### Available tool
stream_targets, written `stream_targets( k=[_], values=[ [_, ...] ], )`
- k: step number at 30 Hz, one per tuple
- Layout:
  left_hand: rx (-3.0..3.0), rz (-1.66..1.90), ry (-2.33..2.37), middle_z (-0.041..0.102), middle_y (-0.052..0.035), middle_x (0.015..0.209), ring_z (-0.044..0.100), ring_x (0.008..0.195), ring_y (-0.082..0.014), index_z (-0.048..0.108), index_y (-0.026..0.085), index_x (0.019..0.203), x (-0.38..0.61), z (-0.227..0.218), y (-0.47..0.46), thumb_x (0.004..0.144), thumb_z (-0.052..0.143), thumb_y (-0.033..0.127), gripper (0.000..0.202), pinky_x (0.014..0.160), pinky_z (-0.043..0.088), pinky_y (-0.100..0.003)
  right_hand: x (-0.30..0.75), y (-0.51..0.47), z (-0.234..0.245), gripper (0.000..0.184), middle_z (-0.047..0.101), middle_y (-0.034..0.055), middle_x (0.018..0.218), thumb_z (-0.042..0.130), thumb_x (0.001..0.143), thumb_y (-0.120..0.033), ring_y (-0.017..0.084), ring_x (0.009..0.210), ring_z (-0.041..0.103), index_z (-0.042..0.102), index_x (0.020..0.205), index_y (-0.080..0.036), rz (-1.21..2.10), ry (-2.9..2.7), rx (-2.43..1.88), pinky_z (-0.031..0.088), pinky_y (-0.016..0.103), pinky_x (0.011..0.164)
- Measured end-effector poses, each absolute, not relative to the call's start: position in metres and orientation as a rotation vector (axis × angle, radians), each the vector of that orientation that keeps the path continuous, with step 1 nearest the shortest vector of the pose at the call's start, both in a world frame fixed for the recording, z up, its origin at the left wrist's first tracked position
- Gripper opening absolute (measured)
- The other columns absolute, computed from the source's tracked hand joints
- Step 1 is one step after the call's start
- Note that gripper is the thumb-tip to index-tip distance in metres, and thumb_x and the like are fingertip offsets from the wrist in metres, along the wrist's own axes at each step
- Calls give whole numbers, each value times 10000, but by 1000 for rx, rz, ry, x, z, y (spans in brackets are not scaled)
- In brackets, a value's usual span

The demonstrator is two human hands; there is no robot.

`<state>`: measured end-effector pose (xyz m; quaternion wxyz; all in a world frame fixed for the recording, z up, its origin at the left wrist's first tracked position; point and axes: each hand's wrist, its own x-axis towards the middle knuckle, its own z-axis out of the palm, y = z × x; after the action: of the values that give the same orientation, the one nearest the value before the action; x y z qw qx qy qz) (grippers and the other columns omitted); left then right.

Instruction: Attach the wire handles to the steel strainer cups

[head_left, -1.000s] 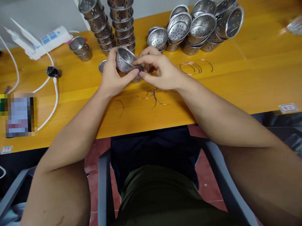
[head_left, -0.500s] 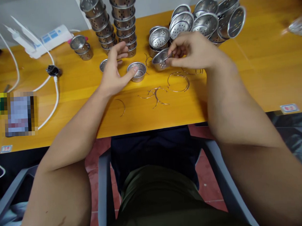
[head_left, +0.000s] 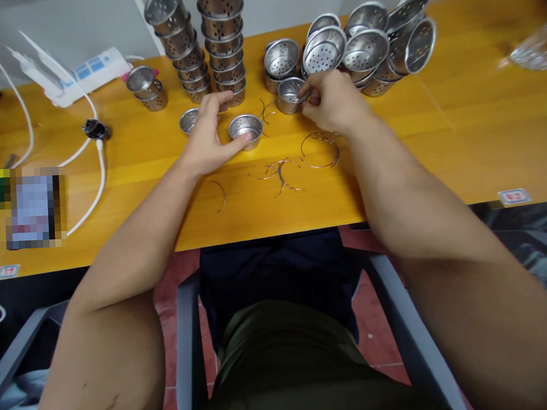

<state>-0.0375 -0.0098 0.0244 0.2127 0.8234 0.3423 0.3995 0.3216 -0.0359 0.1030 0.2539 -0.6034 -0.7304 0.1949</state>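
My right hand pinches the right rim of a small perforated metal cup, which is upright and seems to rest on the table. My left hand is open, thumb and fingers spread. Its thumb tip lies over the near rim of a second perforated cup; whether it touches is hard to tell. A third cup stands beyond my left hand, partly hidden by it. Thin curved wires lie loose in front of the cups, and a wire ring lies below my right hand.
Two tall stacks of perforated cups stand at the back. More cups lean in a cluster at the back right. On the left are a short cup stack, a white power strip, cables and a phone.
My right hand has moved left and lowered its cup from a tilt to upright on the table. My left hand has hardly moved.
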Motion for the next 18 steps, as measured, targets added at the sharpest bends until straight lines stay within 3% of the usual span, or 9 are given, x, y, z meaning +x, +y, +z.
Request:
stream_targets(
  k=[2,4,9,13,18],
  values=[
    [2320,1048,947,634,-66,1812,517,1734,-482,514,342,1773,-39,25,-10,904,882,1238,1301,1534,399,-762,321,-38,104,424,554,-70,821,829,992,148,181,805,509,735,1107,-248,523,-1994,-1600,398,385,864],
    [2336,968,962,601,-68,1879,478,1802,-485,477,323,1818,-41,22,-10,964,990,1087,1256,1566,359,-744,320,-39,102,385,574,-63,832,879,1031,71,193,799,495,737,1172,-257,519,-2004,-1490,421,395,878],
    [2345,995,824,657,-158,1875,638,1740,-483,468,290,1879,-38,2,-4,974,1036,830,1197,1499,504,-718,313,-37,91,210,808,58,1069,968,1079,-266,215,882,594,849,1248,-229,712,-2211,-1085,500,423,896],
    [2343,1062,956,746,-185,1693,752,1594,-496,614,318,1774,-33,-2,-3,934,1114,611,1020,1421,599,-682,307,-44,88,287,814,25,941,1035,1021,-503,242,820,665,903,1122,-269,1017,-2438,-897,550,420,792],
    [2344,981,1093,706,-181,1746,742,1602,-512,661,318,1726,-33,13,-14,872,1139,437,985,1419,625,-668,303,-55,96,281,789,-7,858,1047,1013,-496,239,773,724,893,1105,-280,1145,-2644,-1017,542,383,723]
  ],
)
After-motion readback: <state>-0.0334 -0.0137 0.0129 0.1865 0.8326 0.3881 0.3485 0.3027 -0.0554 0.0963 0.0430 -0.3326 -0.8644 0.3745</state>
